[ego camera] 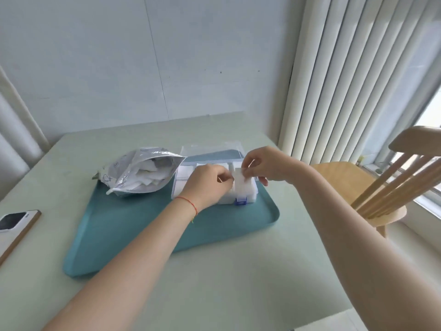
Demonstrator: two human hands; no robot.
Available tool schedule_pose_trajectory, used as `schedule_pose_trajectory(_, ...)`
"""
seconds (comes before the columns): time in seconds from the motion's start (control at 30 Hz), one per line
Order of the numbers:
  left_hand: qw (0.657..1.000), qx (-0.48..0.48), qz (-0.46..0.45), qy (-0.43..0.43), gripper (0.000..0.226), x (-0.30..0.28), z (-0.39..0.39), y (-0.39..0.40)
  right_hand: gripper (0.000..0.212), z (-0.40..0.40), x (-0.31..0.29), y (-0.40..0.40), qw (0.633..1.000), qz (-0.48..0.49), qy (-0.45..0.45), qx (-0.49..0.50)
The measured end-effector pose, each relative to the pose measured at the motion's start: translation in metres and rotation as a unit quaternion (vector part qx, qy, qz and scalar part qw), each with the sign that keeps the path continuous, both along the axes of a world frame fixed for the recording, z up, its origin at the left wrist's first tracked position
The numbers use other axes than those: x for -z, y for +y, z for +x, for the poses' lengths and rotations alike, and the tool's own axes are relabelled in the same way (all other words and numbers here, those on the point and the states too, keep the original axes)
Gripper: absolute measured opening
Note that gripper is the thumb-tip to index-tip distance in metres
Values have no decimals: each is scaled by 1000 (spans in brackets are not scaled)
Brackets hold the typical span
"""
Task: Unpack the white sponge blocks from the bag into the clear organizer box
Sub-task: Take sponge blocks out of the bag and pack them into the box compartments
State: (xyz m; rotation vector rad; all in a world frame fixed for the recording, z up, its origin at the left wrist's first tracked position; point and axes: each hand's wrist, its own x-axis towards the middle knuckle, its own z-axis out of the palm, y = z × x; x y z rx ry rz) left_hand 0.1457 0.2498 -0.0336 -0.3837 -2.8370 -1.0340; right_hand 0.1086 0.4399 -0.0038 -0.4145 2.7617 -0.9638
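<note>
A clear organizer box (250, 195) with a blue latch stands open on a teal tray (133, 225), white sponge blocks showing in its compartments. Over its right side both hands meet on one white sponge block (241, 181), which stands upright. My right hand (260, 164) pinches the block's top edge. My left hand (208, 185), a red string at its wrist, has curled fingers at the block's left side and covers much of the box. A silvery bag (140, 173) lies open on the tray's far left, more white sponge pieces visible inside.
The tray sits on a pale green table (226, 283). A phone on a wood-edged board (14, 225) lies at the left edge. A wooden chair (372, 187) stands to the right, by vertical blinds and a window. The wall is just behind the table.
</note>
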Motion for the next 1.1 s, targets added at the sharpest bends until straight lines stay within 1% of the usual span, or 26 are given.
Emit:
schedule_pose_trajectory(0.1, 1000, 6, -20, 7, 15, 3, -1, 6, 3, 0, 2, 5, 1000, 9, -3, -12)
schedule_pose_trajectory(0.23, 997, 33, -66, 16, 12, 4, 0, 9, 4, -5, 2, 10, 1000, 13, -2, -18)
schedule_pose_trajectory(0.33, 991, 71, -113, 12, 21, 1, -1, 11, 2, -6, -1, 10, 998, 43, -8, -39)
schedule_pose_trajectory(0.4, 987, 81, -140, 6, 25, 0, -1, 12, 4, -8, 0, 9, 998, 39, 5, -40)
schedule_pose_trajectory(0.47, 985, 84, -152, 3, 27, -1, -2, 14, 6, -10, 2, 9, 999, 24, 15, -34)
schedule_pose_trajectory(0.67, 983, 85, -163, 1, 29, -3, 1, 14, 3, -10, 4, 10, 999, 30, 10, -40)
schedule_pose_trajectory(0.83, 980, 93, -178, -13, 35, -2, 2, 16, 4, -9, 3, 0, 993, 100, 37, -51)
schedule_pose_trajectory(0.93, 977, 89, -195, -21, 34, 1, 2, 19, 11, -10, 4, -7, 983, 147, 102, -31)
schedule_pose_trajectory(1.0, 973, 89, -210, -23, 34, 2, 2, 20, 11, -10, 5, -11, 976, 165, 141, -14)
schedule_pose_trajectory(1.03, 972, 88, -216, -23, 33, 1, 2, 20, 11, -9, 4, -13, 973, 182, 141, -13)
schedule_pose_trajectory(1.1, 970, 91, -225, -20, 33, -2, 3, 20, 16, -8, 4, -17, 966, 235, 109, -22)
